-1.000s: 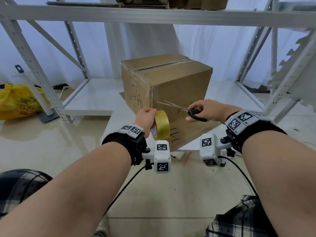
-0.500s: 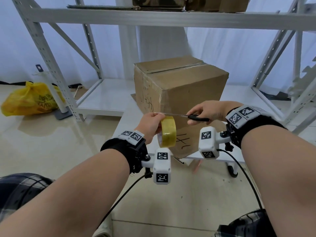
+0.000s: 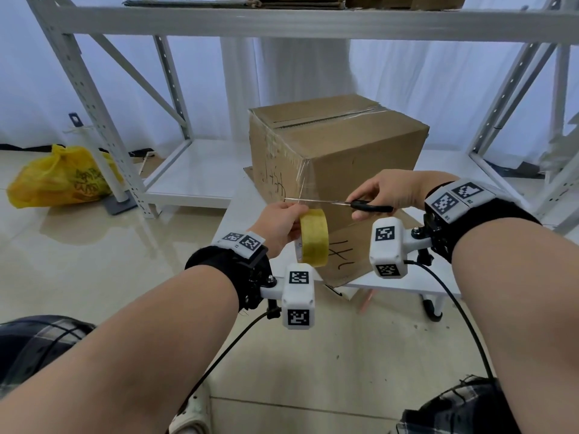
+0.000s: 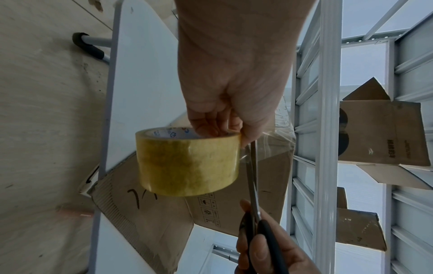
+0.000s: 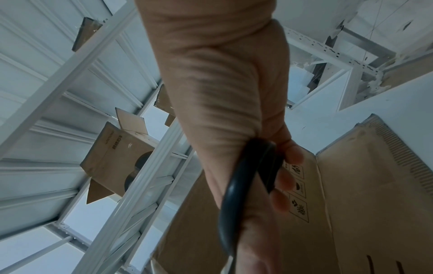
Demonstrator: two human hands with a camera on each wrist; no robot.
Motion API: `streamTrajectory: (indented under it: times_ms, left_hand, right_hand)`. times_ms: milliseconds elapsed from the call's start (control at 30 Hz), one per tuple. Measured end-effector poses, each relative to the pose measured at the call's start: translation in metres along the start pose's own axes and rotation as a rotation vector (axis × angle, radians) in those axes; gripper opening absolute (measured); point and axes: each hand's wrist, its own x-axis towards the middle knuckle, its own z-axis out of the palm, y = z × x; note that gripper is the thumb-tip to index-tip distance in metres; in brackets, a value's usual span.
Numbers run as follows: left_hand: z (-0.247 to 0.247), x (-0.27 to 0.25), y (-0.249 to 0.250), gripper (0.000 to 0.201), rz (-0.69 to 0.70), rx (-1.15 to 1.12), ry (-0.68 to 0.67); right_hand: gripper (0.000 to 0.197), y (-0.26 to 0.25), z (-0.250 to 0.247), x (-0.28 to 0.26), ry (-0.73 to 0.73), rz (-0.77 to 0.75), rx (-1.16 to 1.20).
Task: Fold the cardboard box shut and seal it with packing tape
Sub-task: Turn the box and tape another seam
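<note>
Step in hand: cutting tape. Cardboard box [image 3: 338,158] sits closed on white table [image 3: 445,285], strip running down its front corner. Left hand [image 3: 279,223] pinches tape roll [image 3: 313,239] through core; right hand [image 3: 391,194] fingers curl in scissors [image 3: 341,203] loops, blades closed across taut strip. Next: press loose end flat. Only left wrist view shows fingers inside core.

Left hand [image 3: 279,225] grips tape roll [image 3: 313,238]; right hand [image 3: 388,192] holds scissors [image 3: 344,204] before box [image 3: 338,151].

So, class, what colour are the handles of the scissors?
Black: the scissors' handles show best in the head view.
</note>
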Motion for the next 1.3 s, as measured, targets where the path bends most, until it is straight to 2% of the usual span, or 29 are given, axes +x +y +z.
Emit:
streamTrajectory:
  times_ms: [100,167,400,633,833,1033,1133,1300]
  left_hand:
    - [0.0,-0.001,0.002,0.004,-0.01,-0.003,0.0]
    - [0.0,0.0,0.002,0.004,-0.01,-0.011,-0.012]
    - [0.0,0.001,0.001,0.017,-0.004,-0.027,-0.023]
    - [0.0,-0.001,0.0,0.004,0.001,-0.025,-0.032]
    - [-0.001,0.001,-0.002,0.003,0.004,-0.029,-0.016]
    - [-0.005,0.003,-0.019,0.015,-0.041,0.064,-0.028]
    - [-0.011,0.0,-0.034,0.009,-0.049,0.096,-0.023]
    - [-0.012,0.001,-0.037,0.009,-0.045,0.115,-0.026]
  right_hand:
    - [0.035,-0.002,-0.001,0.0,0.0,-0.001,-0.02]
    - [0.031,-0.002,-0.002,0.0,0.013,-0.008,-0.027]
    - [0.03,-0.002,-0.003,-0.002,0.039,-0.037,-0.103]
    - [0.035,-0.003,-0.002,-0.003,0.095,-0.069,-0.182]
    - [0.034,-0.003,-0.001,-0.001,0.08,-0.077,-0.195]
    - [0.035,-0.001,0.0,-0.003,0.095,-0.05,-0.14]
    - [0.036,-0.003,0.003,-0.005,0.03,-0.027,-0.148]
    - [0.045,-0.005,0.008,-0.01,-0.081,0.061,-0.306]
